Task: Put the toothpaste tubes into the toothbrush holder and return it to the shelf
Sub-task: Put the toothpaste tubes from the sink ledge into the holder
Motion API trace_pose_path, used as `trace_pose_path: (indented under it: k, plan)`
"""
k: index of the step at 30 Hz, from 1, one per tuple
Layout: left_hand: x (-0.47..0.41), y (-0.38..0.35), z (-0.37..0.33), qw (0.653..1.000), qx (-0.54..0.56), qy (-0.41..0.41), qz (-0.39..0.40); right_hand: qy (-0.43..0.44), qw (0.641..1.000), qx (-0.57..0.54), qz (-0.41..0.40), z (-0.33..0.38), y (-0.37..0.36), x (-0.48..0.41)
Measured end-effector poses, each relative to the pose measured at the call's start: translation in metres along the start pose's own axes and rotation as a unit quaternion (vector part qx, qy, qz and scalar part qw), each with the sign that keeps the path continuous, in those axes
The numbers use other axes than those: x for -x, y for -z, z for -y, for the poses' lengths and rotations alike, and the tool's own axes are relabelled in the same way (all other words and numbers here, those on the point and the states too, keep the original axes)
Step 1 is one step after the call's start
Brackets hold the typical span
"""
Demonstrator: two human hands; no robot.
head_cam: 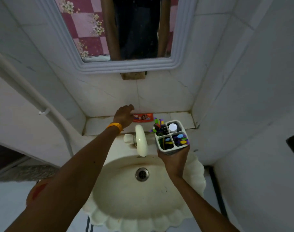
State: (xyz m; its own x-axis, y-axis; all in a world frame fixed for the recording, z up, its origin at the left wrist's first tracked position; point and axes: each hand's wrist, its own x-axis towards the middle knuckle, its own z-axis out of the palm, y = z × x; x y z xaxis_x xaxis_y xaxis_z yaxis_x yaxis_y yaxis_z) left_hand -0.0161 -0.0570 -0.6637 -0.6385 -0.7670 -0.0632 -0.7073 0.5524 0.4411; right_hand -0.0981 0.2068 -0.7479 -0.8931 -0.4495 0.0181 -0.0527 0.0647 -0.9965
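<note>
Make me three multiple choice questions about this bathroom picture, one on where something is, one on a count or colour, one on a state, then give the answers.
1. Where does the orange toothpaste tube lie?
A. in the sink bowl
B. flat on the tiled shelf behind the tap
C. upright in the holder

2. How many compartments does the toothbrush holder have?
A. two
B. four
C. six

3. What is the right hand doing?
A. gripping the holder from below
B. turning the tap
C. hanging empty over the drain

Answers:
1 B: the tube rests flat on the shelf, with the left hand over its left end.
2 B: a cross divider splits the holder into four cells.
3 A: the right hand's fingers wrap the holder's base, lifting it beside the tap, over the sink's edge.
</note>
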Motion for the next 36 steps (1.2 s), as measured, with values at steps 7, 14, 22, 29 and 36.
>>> trace_pose_path:
  k: [7, 14, 22, 29, 36]
  plan:
    - [-0.022, -0.022, 0.042, 0.997, -0.06, 0.0, 0.056, 0.003, 1.0, -0.001, -0.012, 0.0, -0.009, 0.004]
    - [-0.016, -0.031, 0.053, 0.99, -0.116, -0.021, 0.08, 0.011, 1.0, 0.004, -0.018, 0.001, -0.012, 0.005]
    - [0.007, 0.028, 0.015, 0.994, 0.086, -0.067, 0.003, 0.023, 1.0, 0.0, -0.016, 0.008, -0.011, 0.009]
    - [0.043, 0.112, -0.05, 0.974, 0.105, -0.159, -0.122, 0.016, 1.0, 0.004, -0.024, 0.013, -0.007, 0.01]
    - [0.085, 0.137, -0.112, 0.979, 0.046, -0.195, -0.041, 0.026, 0.999, -0.003, -0.024, 0.007, -0.007, 0.007]
